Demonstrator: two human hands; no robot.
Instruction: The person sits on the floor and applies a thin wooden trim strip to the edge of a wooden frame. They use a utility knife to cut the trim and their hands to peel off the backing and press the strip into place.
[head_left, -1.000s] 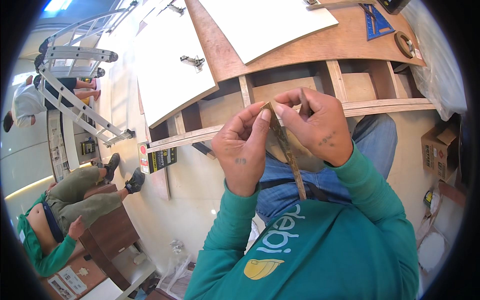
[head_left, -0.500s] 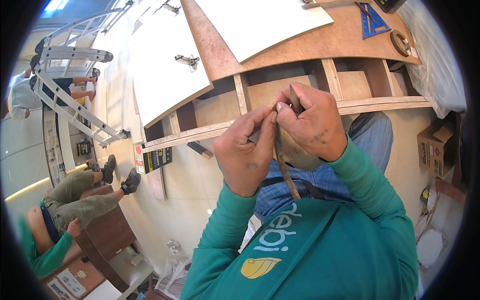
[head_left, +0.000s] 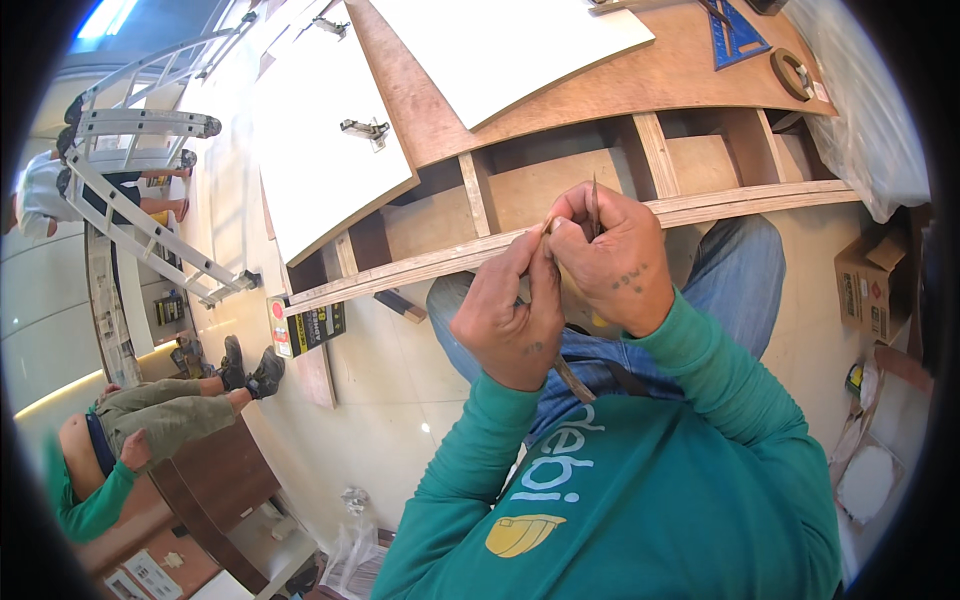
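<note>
My left hand point(head_left: 512, 318) and my right hand point(head_left: 622, 262) meet in front of my lap, both closed, thumbs and fingertips pinched together. Between them they grip a thin, narrow brown strip point(head_left: 573, 383), whose lower part hangs down toward my shirt. A thin, dark pointed piece point(head_left: 595, 200) sticks up from the fingers of my right hand; whether it is part of the same strip I cannot tell. Just beyond my hands runs the layered front edge of a wooden frame point(head_left: 690, 203) with open compartments.
White panels point(head_left: 330, 160) with metal hinges point(head_left: 365, 131) lie on the brown board. A blue triangular square point(head_left: 738, 38) and a brown tape roll point(head_left: 792, 74) rest at far right. A can point(head_left: 308, 325), a cardboard box point(head_left: 868, 285), a ladder point(head_left: 150, 215) and a seated person point(head_left: 150, 425) surround me.
Both hands have shifted slightly, the left one rightward and downward. Less of the hanging strip shows below them. The seated person at left has moved their legs and hand.
</note>
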